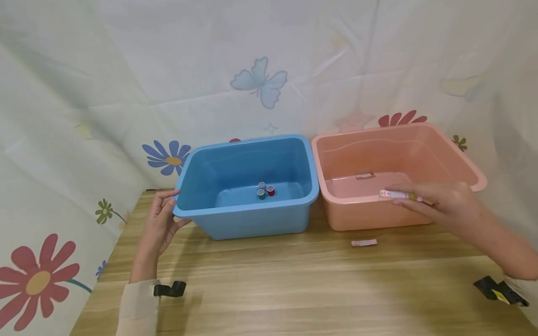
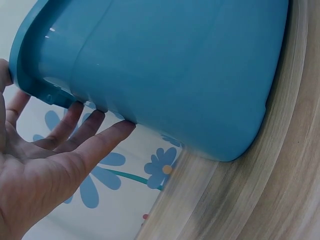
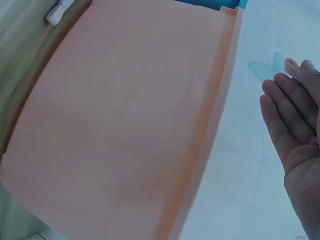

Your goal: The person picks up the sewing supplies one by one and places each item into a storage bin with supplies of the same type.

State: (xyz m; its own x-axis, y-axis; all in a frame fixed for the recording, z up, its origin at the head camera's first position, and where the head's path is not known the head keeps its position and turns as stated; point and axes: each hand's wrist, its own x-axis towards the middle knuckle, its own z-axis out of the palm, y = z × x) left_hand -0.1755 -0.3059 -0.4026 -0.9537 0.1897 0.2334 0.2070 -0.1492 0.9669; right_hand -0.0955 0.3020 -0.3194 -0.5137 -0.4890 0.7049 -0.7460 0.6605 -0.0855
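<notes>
Wide table point(image 1: 252, 289) underneath; blue bin point(image 1: 252, 225) at the left hand point(image 1: 157, 228), fingers spread against rim and wall; pink bin point(image 1: 378, 214) near the right hand point(image 1: 451, 203), fingers pinching a pale strip point(image 1: 395, 194)! A second strip point(image 1: 365, 176) is already inside, beyond those fingers; a third strip point(image 1: 364, 242) lies bodyward, on the table. Three tiny cups point(image 1: 261, 193) sit in blue. Partway, seemingly: two strips outside.
</notes>
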